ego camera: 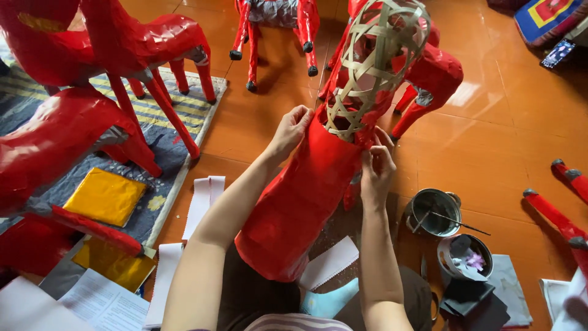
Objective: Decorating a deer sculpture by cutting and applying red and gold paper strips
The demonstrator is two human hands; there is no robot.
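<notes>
So both hands were mid-papering: left hand (293,130) pressed red paper (300,196) on the horse frame's (373,61) neck at 12 o'clock, right hand (376,165) pinched its edge, bare woven head probably next.

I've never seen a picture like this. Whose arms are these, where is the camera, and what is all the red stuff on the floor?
The one picture comes from a camera worn on a person's head, looking down, so the two bare arms are that person's own. The left hand and the right hand both press on a red paper-covered figure standing between them. Its top is a bare woven strip frame, not covered in paper. On the orange tiled floor stand other red animal figures with legs. Yellow sheets lie on a striped mat to the left. To the right sit a metal bowl with a stick in it and a small pot.
</notes>
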